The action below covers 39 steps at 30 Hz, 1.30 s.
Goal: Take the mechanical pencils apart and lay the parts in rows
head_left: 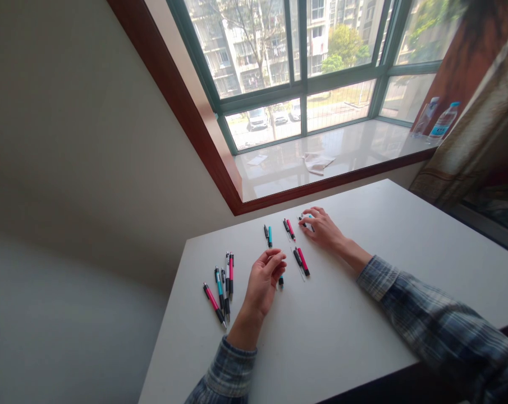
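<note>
My left hand [264, 280] rests palm-up on the white table [363, 314], fingers curled over a small pen part I cannot make out; a black-and-teal piece [280, 280] lies right beside it. My right hand [323, 227] reaches forward, fingertips pressed on a teal pen part [306, 219] at the far side. Between the hands lie taken-apart pens: a teal pair [268, 235], a pink pair [289, 229] and another pink pair [301, 261]. Several whole pens [222, 286], pink and teal, lie to the left.
A grey wall stands to the left. Behind the table a glossy window sill [363, 151] carries a crumpled cloth [316, 163] and two water bottles [436, 119]. A curtain [468, 140] hangs at the right.
</note>
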Motion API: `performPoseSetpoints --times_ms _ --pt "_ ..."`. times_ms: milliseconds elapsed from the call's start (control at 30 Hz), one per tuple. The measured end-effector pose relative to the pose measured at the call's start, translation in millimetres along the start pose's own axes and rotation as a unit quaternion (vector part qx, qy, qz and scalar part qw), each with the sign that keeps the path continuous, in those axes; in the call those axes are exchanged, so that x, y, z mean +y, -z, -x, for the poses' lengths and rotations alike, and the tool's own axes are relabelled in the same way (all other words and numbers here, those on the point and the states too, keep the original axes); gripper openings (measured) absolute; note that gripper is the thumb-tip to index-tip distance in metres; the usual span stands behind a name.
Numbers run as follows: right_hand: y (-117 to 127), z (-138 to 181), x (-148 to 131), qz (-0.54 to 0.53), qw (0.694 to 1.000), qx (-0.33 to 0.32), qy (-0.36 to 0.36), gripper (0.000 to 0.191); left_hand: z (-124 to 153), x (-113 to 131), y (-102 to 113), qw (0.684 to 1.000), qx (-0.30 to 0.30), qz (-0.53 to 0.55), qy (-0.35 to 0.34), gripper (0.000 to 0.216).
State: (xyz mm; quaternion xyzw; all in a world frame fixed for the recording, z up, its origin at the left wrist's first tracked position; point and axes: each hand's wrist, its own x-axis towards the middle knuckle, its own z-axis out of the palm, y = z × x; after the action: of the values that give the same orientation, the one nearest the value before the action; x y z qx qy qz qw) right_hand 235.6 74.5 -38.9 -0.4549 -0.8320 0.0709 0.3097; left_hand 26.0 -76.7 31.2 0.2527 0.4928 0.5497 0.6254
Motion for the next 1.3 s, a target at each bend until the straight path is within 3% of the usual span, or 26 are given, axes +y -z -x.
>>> performPoseSetpoints --times_ms 267,467,700,1033,1167,1300 --pt "1 0 -2 -0.016 1.000 0.005 -0.009 0.021 0 0 0 1.000 0.001 0.002 -0.001 0.035" --pt "9 1 7 -0.021 0.992 0.083 -0.089 0.027 0 0 1 1.000 0.003 0.002 -0.003 0.034" --pt "4 3 19 -0.060 0.988 0.039 -0.135 0.030 0 -1 2 1.000 -0.003 0.000 -0.003 0.034" --pt "2 3 15 -0.069 0.989 0.033 -0.126 0.026 2 2 -1 1.000 -0.001 -0.003 -0.001 0.036" --pt "4 -2 6 -0.043 0.995 0.050 -0.077 0.027 2 1 -2 1.000 -0.002 -0.008 -0.002 0.036" --pt "4 -5 -8 0.014 1.000 0.009 -0.021 0.028 0 -1 -1 1.000 -0.009 -0.013 -0.007 0.034"
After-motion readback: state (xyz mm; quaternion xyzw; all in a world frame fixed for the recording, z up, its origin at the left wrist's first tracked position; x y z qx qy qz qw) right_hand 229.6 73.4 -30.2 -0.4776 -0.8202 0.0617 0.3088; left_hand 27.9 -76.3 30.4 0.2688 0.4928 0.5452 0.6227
